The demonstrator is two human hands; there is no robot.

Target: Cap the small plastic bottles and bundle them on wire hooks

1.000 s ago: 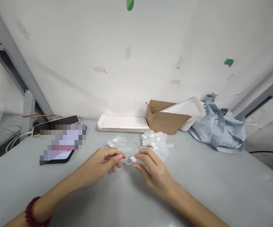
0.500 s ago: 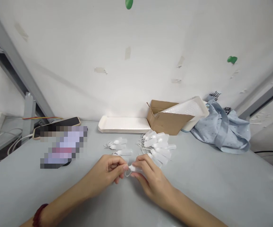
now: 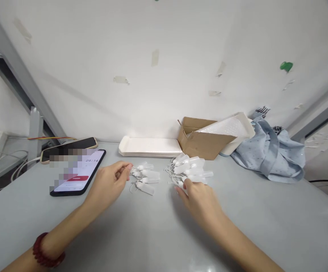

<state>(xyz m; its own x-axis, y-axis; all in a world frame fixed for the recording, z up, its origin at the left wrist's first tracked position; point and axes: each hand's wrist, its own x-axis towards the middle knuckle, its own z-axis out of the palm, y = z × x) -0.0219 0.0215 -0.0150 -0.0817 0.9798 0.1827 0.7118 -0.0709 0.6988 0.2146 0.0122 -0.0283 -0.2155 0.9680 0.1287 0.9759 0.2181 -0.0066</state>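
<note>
Small white translucent bottles with thin cord loops lie in two groups on the grey table. My left hand (image 3: 115,175) is closed in a pinch at the cords of the left group (image 3: 145,188). The cord of a bottle (image 3: 151,174) lying over the others runs to its fingertips. My right hand (image 3: 200,194) reaches into the larger right pile (image 3: 192,164), thumb and index finger closing about the cap end of a bottle (image 3: 181,184) at its near edge. Most of that bottle is hidden beneath the hand.
Behind the bottles are a long white foam tray (image 3: 152,146) and an open cardboard box (image 3: 209,145) with white foam packing. A pale blue cloth bag (image 3: 268,158) lies at the right. Two phones (image 3: 87,172) rest at the left, one with a cable.
My hands have moved apart. The bottle they held between them now appears on the left group by my left hand, while my right hand has moved to the right pile.
</note>
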